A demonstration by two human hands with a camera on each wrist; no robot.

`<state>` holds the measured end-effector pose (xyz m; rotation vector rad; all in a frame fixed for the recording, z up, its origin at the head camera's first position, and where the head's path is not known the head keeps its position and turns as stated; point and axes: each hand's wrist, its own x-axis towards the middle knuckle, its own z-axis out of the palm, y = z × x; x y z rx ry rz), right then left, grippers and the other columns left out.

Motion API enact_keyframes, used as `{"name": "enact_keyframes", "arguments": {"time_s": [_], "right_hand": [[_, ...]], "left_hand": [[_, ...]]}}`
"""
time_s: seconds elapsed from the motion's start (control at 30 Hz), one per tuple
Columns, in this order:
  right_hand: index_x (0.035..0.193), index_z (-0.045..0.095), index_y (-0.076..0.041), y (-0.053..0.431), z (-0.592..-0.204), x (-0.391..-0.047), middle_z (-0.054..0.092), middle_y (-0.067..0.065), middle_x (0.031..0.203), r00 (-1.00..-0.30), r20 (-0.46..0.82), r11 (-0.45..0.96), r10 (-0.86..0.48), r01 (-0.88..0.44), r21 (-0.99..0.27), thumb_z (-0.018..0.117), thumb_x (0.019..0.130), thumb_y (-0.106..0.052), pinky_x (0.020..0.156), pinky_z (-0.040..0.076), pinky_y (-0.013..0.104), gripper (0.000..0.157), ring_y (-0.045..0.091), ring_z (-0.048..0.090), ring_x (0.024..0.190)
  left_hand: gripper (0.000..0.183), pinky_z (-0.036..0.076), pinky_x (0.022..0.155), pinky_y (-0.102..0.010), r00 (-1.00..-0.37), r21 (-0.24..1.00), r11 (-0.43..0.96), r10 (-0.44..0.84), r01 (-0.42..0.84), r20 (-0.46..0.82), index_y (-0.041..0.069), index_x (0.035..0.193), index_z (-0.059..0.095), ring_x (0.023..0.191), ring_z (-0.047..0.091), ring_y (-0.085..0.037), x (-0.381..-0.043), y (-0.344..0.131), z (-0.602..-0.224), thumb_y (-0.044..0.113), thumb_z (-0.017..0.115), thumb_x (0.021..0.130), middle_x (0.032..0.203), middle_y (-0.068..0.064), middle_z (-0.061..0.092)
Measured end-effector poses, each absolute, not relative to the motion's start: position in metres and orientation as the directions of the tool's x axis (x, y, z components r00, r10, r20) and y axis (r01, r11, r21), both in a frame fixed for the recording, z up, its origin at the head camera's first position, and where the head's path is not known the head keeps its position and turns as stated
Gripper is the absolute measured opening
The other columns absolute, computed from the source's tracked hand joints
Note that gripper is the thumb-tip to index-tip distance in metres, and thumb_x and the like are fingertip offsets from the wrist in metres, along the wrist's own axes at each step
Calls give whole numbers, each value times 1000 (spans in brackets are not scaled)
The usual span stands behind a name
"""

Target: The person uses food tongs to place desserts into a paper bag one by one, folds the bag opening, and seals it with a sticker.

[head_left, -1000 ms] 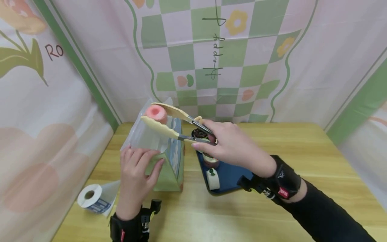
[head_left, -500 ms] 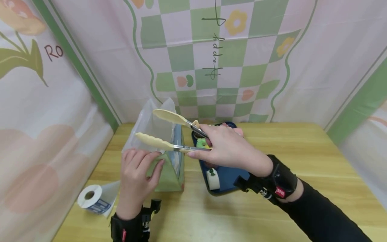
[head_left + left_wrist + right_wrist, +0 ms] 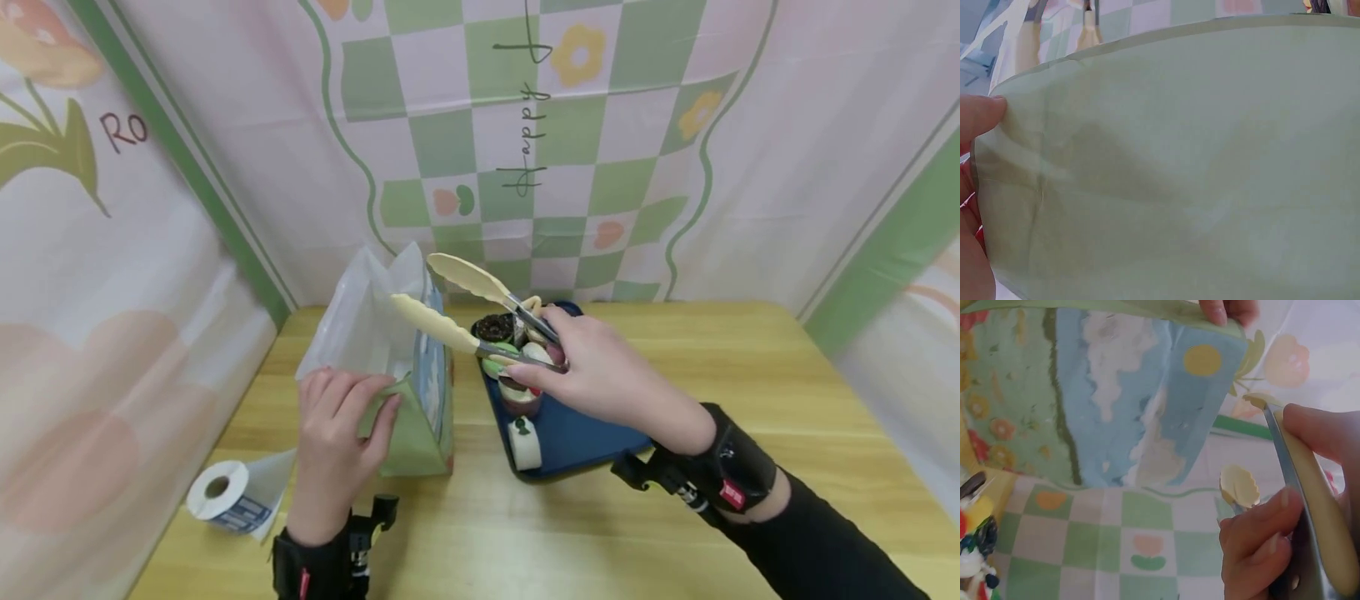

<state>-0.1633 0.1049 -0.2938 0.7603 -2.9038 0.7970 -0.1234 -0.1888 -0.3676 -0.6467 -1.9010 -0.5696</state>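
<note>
A paper bag (image 3: 408, 446) with a white lining stands with its mouth open. My left hand (image 3: 337, 437) pinches its near rim between thumb and fingers; the left wrist view is mostly filled by the plain green bag side (image 3: 1172, 156). In my right hand (image 3: 607, 371) I hold metal tongs (image 3: 442, 327) with cream-coloured tips. The tong arms are spread apart with nothing between them, just right of the bag mouth. The right wrist view shows the bag's painted side (image 3: 1129, 400) and my fingers (image 3: 1266, 544) round the tongs. The bag's bottom is hidden.
Right of the bag, a dark blue tray (image 3: 577, 437) bears several small pastries, among them a white roll (image 3: 525, 443) and a chocolate-topped piece (image 3: 493, 327). A roll of labels (image 3: 228, 497) lies on the wooden table (image 3: 480, 533) at left. A printed curtain (image 3: 495, 150) hangs behind.
The pink ring-shaped cake between the tongs over the bag has left them and is out of sight. The tongs have spread, then moved right towards the tray. My left hand stays put.
</note>
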Motion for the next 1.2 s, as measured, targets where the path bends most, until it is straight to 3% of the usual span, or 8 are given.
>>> {"name": "enact_keyframes", "arguments": {"time_s": [0.27, 0.47, 0.5, 0.57, 0.7, 1.2], "right_hand": [[97, 45, -12, 125, -309, -158, 48, 0, 74, -894, 152, 767, -422, -442, -466, 61, 88, -60, 55, 36, 25, 51, 11, 44, 58], [129, 36, -14, 139, -324, -151, 50, -3, 72, -895, 152, 777, -419, -440, -449, 61, 90, -56, 53, 35, 23, 63, 8, 42, 56], [128, 38, -15, 141, -327, -150, 50, -4, 72, -900, 146, 784, -410, -429, -448, 60, 90, -57, 53, 36, 23, 61, 8, 43, 56], [122, 43, -14, 146, -333, -147, 50, -4, 71, -912, 135, 796, -388, -406, -450, 60, 90, -58, 53, 36, 23, 56, 8, 43, 56], [93, 49, -16, 154, -346, -140, 49, -5, 67, -928, 122, 820, -351, -367, -438, 61, 88, -59, 50, 34, 23, 45, 7, 42, 52], [88, 51, -17, 169, -376, -124, 46, -6, 59, -961, 41, 867, -275, -266, -422, 60, 84, -67, 46, 30, 23, 51, 8, 39, 49]], "left_hand": [[19, 36, 85, -45, -338, 98, 739, 182, 666, 923, 3, 92, 71, 78, 52, -27, -123, -190, -367, 20, 66, 86, 82, -8, 66], [18, 35, 83, -44, -325, 91, 738, 180, 668, 928, 3, 91, 71, 78, 52, -26, -123, -190, -367, 20, 66, 85, 81, -8, 66], [18, 35, 83, -44, -326, 91, 739, 180, 667, 928, 3, 91, 71, 78, 52, -26, -123, -189, -367, 20, 66, 85, 81, -7, 66], [18, 35, 83, -43, -327, 92, 740, 180, 667, 928, 4, 91, 71, 78, 52, -26, -123, -189, -367, 20, 66, 85, 81, -8, 66], [18, 35, 84, -44, -333, 94, 742, 181, 663, 925, 4, 92, 71, 78, 52, -27, -122, -189, -368, 20, 66, 85, 81, -8, 66], [20, 35, 85, -44, -345, 104, 748, 174, 655, 922, 4, 93, 71, 79, 52, -27, -122, -188, -369, 22, 65, 88, 84, -8, 67]]}}
